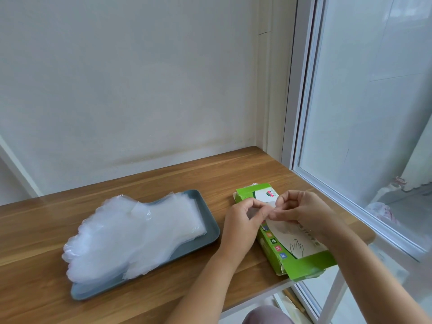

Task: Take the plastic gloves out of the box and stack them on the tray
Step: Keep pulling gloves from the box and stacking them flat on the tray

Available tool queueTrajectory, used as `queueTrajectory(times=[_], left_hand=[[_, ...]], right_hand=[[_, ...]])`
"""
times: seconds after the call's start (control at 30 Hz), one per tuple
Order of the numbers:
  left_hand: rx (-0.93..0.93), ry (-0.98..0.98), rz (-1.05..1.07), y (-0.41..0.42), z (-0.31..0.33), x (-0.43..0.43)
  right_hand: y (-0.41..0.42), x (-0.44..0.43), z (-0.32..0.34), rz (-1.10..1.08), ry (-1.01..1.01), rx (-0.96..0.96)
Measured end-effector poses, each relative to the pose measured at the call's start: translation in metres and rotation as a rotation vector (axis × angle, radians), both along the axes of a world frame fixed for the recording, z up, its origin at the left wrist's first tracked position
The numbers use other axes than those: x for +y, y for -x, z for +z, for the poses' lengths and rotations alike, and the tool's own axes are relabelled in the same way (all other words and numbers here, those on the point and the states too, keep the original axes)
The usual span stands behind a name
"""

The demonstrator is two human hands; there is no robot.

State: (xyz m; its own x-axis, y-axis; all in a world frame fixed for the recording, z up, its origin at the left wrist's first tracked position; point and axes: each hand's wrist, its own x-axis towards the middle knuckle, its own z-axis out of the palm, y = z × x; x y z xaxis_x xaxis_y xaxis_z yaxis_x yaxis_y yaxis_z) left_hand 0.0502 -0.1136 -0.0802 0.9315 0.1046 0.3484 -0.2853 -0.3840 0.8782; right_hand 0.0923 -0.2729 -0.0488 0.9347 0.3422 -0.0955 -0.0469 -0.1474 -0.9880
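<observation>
Pinching at the opening of the green box (304, 260), both hands work together. The left hand (243, 220) and the right hand (301, 211) have curled fingers, and their fingertips seem to grasp one thin clear glove (278, 222), probably to separate it from the next film. The box lies flat on the wooden table (163, 178), opening upward for easy reach. To its left, the stack of gloves (131, 232) rests on the grey tray (205, 211), its finger ends passing over the rim.
</observation>
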Motion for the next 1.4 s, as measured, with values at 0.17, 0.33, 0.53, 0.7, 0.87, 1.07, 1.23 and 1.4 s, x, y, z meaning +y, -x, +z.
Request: queueTrajectory(times=[0.17,0.33,0.53,0.7,0.87,1.07,1.23,1.4], left_hand=[[0.035,0.001,0.021,-0.002,-0.003,0.0],[0.026,-0.056,0.028,-0.002,-0.003,-0.001],[0.009,-0.137,0.088,-0.004,-0.01,0.0],[0.006,-0.176,0.072,-0.004,-0.014,-0.002],[0.011,-0.197,-0.04,-0.002,-0.014,-0.002],[-0.009,-0.425,-0.054,-0.011,-0.024,-0.007],[-0.019,-0.411,-0.013,-0.012,-0.023,-0.007],[-0.109,-0.365,-0.047,-0.011,-0.027,-0.005]], right_hand=[[-0.002,0.0,0.004,-0.036,-0.03,0.004],[-0.01,0.001,0.007,-0.276,-0.107,-0.051],[-0.003,0.008,0.007,-0.474,0.112,-0.223],[0.015,0.014,0.006,-0.296,0.74,-0.253],[0.023,0.027,0.001,-0.395,0.857,-0.4],[0.017,0.039,0.005,-0.512,0.718,-0.498],[0.021,0.042,0.015,-0.587,0.546,-0.651],[0.034,0.027,0.066,-0.614,0.102,-0.764]])
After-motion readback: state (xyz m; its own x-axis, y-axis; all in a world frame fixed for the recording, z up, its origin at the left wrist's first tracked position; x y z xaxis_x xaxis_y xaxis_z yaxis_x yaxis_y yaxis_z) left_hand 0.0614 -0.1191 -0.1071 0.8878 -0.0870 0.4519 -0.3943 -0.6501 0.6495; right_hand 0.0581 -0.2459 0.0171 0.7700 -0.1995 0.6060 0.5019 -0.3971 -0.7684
